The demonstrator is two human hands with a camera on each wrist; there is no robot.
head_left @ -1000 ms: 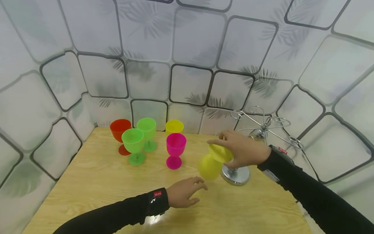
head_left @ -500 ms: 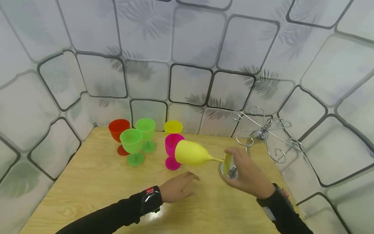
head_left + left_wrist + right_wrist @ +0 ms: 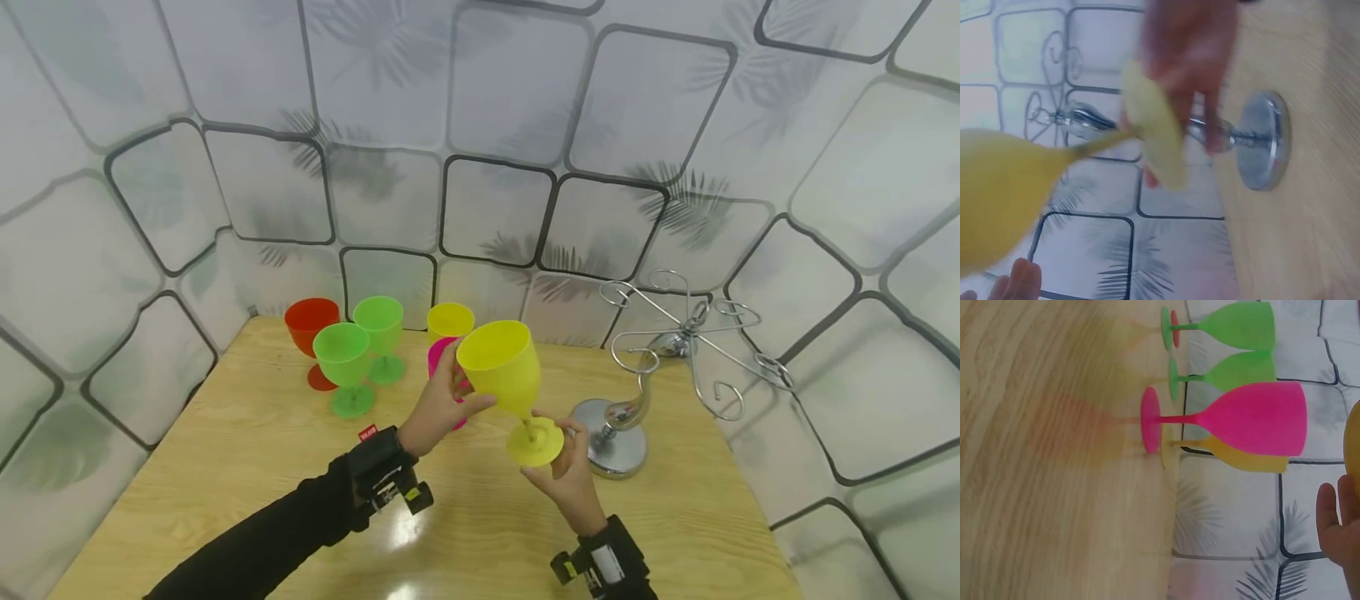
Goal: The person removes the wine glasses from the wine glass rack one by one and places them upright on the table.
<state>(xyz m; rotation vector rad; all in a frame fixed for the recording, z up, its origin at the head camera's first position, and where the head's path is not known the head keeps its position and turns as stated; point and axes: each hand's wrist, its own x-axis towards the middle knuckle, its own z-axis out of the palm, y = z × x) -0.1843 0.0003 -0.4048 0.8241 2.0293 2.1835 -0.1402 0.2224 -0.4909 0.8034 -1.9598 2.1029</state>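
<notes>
A yellow plastic goblet (image 3: 504, 371) is held in the air between both hands, tilted, its mouth up and to the left. My left hand (image 3: 438, 408) grips its bowl from the left, thumb in front and fingers behind. Its round foot (image 3: 1157, 128) is pinched by my right hand (image 3: 572, 479) from the lower right. Just behind the left hand stands a pink goblet (image 3: 1254, 419), partly covered in the head view. Another yellow goblet (image 3: 450, 317) is upright behind the pink one.
Two green goblets (image 3: 342, 354) and a red goblet (image 3: 311, 325) stand upright on the wooden table (image 3: 225, 467) at the back left. A chrome rack (image 3: 617, 442) with curled wire arms (image 3: 686, 333) stands on the right. Patterned wall covering surrounds the table.
The yellow goblet has gone from bowl-down to sideways to mostly upright in the right hand. My left hand has risen from low over the table to the goblet's bowl.
</notes>
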